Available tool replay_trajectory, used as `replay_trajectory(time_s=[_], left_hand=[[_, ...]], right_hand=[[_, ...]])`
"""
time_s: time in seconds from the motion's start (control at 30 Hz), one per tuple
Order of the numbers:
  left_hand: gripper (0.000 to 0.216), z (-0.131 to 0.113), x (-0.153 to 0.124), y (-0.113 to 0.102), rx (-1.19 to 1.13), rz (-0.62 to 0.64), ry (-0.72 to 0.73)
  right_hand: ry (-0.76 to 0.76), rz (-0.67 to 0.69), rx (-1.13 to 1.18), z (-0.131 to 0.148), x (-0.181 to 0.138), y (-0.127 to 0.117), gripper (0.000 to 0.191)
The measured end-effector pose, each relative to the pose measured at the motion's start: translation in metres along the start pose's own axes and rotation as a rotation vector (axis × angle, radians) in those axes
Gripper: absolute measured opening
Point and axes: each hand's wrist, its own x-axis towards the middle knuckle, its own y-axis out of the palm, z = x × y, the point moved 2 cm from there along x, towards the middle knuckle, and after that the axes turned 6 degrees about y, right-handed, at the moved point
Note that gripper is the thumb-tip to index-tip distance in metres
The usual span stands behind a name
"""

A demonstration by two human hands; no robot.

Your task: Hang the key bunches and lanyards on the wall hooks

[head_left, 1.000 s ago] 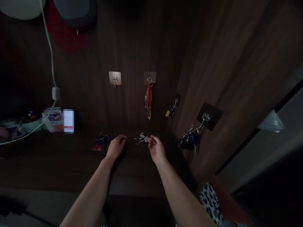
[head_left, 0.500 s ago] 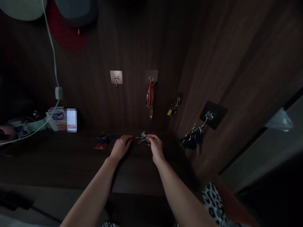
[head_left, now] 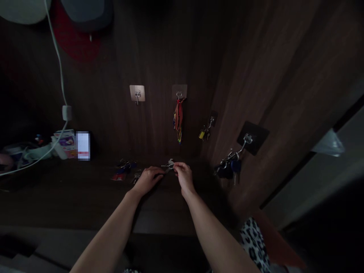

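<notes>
A small bunch of silver keys (head_left: 170, 165) is held just over the dark wooden shelf. My right hand (head_left: 184, 176) pinches it at its right side between thumb and fingers. From the left, the thumb and fingertips of my left hand (head_left: 148, 179) close on one key that points down toward them. Another few keys (head_left: 136, 176) lie on the shelf just behind my left wrist. Beside those rests a key bunch with blue and red tags (head_left: 124, 169).
On the back wall are a bare adhesive hook (head_left: 137, 94) and a hook holding colourful cords (head_left: 178, 115). Keys with a yellow tag (head_left: 201, 134) and a large dark key bunch (head_left: 229, 166) hang at the right. Small boxes (head_left: 68, 143) and a white cable (head_left: 59, 60) are at the left.
My left hand has moved right to the keys and its fingertips now meet a key. The loose keys behind it have come into view. My right hand keeps its pinch.
</notes>
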Motion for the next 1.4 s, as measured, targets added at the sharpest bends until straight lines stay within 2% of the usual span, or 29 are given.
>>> replay_trajectory(time_s=[0.13, 0.23, 0.47, 0.6, 0.87, 1.03, 1.23, 1.4], left_hand=[[0.018, -0.004, 0.001, -0.003, -0.121, -0.066, -0.055], [0.020, -0.005, 0.002, -0.006, -0.183, -0.165, -0.131], [0.029, -0.005, 0.005, -0.010, -0.380, -0.318, -0.189], [0.031, -0.002, 0.005, -0.009, -0.453, -0.374, -0.210], [0.024, -0.005, 0.005, -0.011, -0.444, -0.372, -0.200], [0.022, -0.004, 0.005, -0.011, -0.431, -0.394, -0.185], [0.023, 0.000, 0.005, -0.008, -0.421, -0.390, -0.188], [0.024, -0.001, 0.005, -0.010, -0.417, -0.382, -0.207]], right_hand=[[-0.034, 0.024, -0.021, -0.002, 0.001, 0.002, 0.009], [-0.029, 0.072, -0.031, -0.002, -0.001, 0.005, 0.010], [0.064, 0.314, -0.057, -0.002, -0.013, 0.015, 0.019], [0.087, 0.387, -0.063, -0.003, -0.016, 0.017, 0.021], [0.259, 0.487, 0.125, -0.005, -0.020, 0.021, 0.030], [0.262, 0.562, 0.130, -0.004, -0.027, 0.025, 0.027], [0.228, 0.530, 0.096, -0.009, -0.024, 0.025, 0.026], [0.245, 0.500, 0.114, -0.010, -0.024, 0.025, 0.032]])
